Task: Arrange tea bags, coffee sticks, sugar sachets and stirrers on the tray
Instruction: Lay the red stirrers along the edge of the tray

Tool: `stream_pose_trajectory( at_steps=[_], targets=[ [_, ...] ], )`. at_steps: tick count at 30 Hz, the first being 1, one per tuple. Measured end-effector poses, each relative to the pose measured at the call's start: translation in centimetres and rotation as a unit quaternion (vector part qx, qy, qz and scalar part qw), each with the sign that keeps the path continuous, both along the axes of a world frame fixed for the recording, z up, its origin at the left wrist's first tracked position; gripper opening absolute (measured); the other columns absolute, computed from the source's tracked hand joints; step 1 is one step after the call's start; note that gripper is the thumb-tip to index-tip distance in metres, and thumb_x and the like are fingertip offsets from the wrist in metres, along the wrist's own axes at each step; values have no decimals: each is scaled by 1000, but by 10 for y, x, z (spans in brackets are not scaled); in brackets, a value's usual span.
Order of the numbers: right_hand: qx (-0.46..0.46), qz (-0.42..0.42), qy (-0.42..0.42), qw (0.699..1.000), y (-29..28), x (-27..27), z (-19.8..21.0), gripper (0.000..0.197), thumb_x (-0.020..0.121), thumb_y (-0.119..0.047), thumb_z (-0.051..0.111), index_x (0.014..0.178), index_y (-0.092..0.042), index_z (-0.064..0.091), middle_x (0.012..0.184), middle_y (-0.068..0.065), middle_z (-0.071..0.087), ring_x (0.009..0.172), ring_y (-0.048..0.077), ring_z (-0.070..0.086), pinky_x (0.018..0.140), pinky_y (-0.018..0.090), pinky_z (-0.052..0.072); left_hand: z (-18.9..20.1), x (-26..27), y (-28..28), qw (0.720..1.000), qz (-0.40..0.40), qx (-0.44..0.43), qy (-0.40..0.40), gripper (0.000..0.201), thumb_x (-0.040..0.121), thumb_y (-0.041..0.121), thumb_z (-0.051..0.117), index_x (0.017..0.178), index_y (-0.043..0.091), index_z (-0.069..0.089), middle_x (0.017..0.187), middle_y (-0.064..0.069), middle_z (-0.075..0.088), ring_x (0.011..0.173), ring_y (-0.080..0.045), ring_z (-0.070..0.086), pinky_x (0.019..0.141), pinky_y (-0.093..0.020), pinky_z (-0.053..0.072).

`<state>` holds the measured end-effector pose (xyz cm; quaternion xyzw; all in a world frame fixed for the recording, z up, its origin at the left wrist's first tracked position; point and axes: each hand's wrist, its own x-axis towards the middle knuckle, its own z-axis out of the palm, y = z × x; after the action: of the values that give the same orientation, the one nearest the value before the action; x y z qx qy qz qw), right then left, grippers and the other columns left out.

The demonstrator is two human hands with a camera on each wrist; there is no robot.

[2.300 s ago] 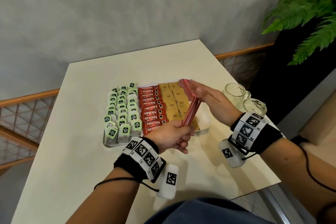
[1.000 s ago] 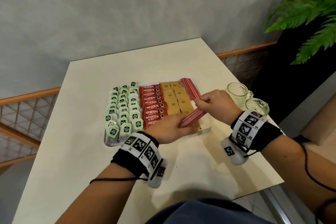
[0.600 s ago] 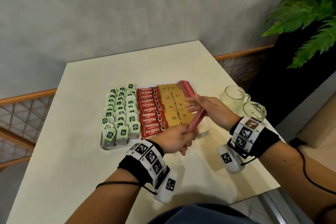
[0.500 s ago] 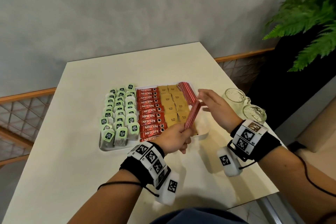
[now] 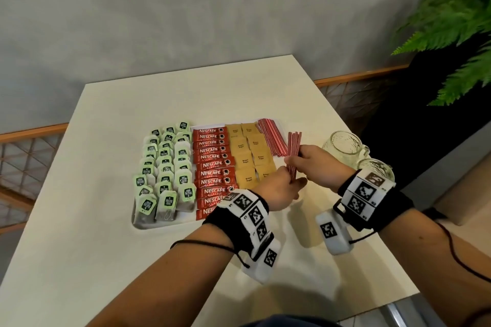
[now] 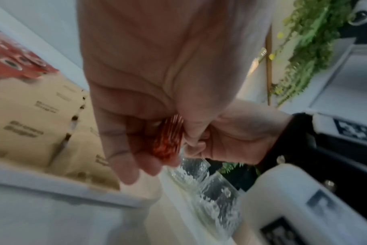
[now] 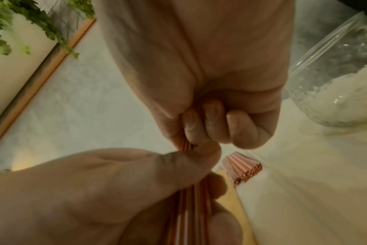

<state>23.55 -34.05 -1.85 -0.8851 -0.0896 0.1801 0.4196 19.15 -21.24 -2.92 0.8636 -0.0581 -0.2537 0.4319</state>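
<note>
Both hands are clamped on 1 bundle of red stirrers [image 5: 293, 156]: the left hand [image 5: 277, 191] pinches its lower end between thumb and curled fingers, and the right hand [image 5: 316, 164] wraps its fingers around the middle — the right wrist view shows those fingertips [image 7: 212, 122] folded tight against the sticks. The bundle stands nearly upright, its top fanning a little, held above the near right part of the tray [image 5: 148, 224] rather than lying in it.

On the tray the other goods already sit in rows: tea bags [image 5: 166, 167] on the left, red coffee sticks [image 5: 214, 167] next, brown sugar sachets [image 5: 251, 159] beside them, and a laid group of stirrers [image 5: 272, 139] along the far right edge. 2 glass jars [image 5: 342, 143] stand on the table [image 5: 93, 247] just to the right of the hands.

The step in hand looks like squaring up the last bundle of stirrers before setting it down, so the task seems close to done. The next move likely calls for lowering the bundle flat, in line with the laid stirrers and in the free strip near the tray's right edge — letting go gently so the thin sticks do not roll apart or slide over the sachets.
</note>
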Motion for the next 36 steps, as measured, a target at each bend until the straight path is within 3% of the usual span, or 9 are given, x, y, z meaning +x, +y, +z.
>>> stream_pose_trajectory(
  at_steps=[3, 8, 14, 19, 25, 28, 31, 33, 36],
  targets=[
    [-51, 23, -17, 998, 2, 16, -2, 22, 95, -22, 53, 91, -2, 63, 81, 11, 61, 74, 22, 53, 69, 35, 41, 0, 10, 3, 998, 21, 25, -49, 30, 102, 29, 44, 80, 10, 52, 70, -1, 56, 59, -14, 51, 51, -27, 34],
    [-126, 76, -3, 989, 7, 37, -8, 19, 96, -22, 51, 84, -9, 58, 78, 7, 58, 71, 20, 51, 61, 29, 36, -12, 27, 12, 989, 138, -32, -37, 11, 94, 11, 56, 96, 7, 66, 87, -14, 73, 76, -28, 72, 73, -44, 59],
    [-111, 80, 32, 990, 6, 42, -19, 10, 94, -17, 55, 87, -11, 58, 80, 5, 59, 75, 18, 52, 61, 23, 38, -18, 33, 9, 987, 152, -41, 6, 16, 90, 7, 61, 74, 11, 61, 74, -21, 71, 68, -37, 71, 64, -53, 60],
    [-122, 64, 42, 990, 4, 40, -26, 17, 84, -21, 65, 89, -5, 68, 90, 14, 70, 87, 28, 65, 78, 40, 50, -18, 33, 7, 992, 123, -10, 23, 15, 91, 12, 62, 85, 0, 68, 74, -19, 72, 61, -31, 70, 63, -46, 61],
    [-140, 21, 20, 990, 2, 34, -29, 31, 87, -27, 67, 110, -7, 60, 93, 5, 64, 86, 20, 59, 74, 33, 47, -12, 37, 17, 994, 105, 13, 19, 13, 93, 14, 61, 95, 4, 68, 68, -15, 70, 54, -24, 66, 63, -44, 62],
    [-116, -35, 7, 993, -4, 31, -34, 41, 84, -26, 72, 117, -12, 53, 79, -3, 57, 75, 13, 54, 58, 21, 35, -8, 39, 24, 993, 116, 33, -19, 11, 95, 15, 58, 99, 11, 67, 83, -11, 72, 68, -22, 68, 70, -41, 61],
    [-112, -40, -40, 992, -11, 29, -33, 48, 82, -25, 74, 125, -19, 53, 77, -5, 56, 73, 9, 54, 59, 20, 35, -10, 44, 31, 976, 67, 159, -133, 20, 94, 26, 59, 112, 21, 67, 111, 2, 65, 106, -16, 60, 91, -33, 50],
    [-145, -14, -71, 987, -13, 27, -30, 56, 81, -32, 75, 132, -27, 53, 84, -5, 52, 77, 10, 51, 66, 25, 38, -13, 45, 33, 962, 34, 200, -184, 36, 93, 30, 60, 128, 23, 59, 134, 2, 54, 129, -21, 44, 108, -37, 38],
    [-201, 21, -64, 977, -14, 22, -30, 67, 77, -48, 74, 138, -36, 48, 100, -1, 46, 86, 12, 48, 79, 31, 44, -17, 45, 30, 948, -27, 266, -174, 74, 91, 46, 59, 153, 26, 24, 162, 4, 16, 151, -28, 3, 122, -48, 7]
  ],
)
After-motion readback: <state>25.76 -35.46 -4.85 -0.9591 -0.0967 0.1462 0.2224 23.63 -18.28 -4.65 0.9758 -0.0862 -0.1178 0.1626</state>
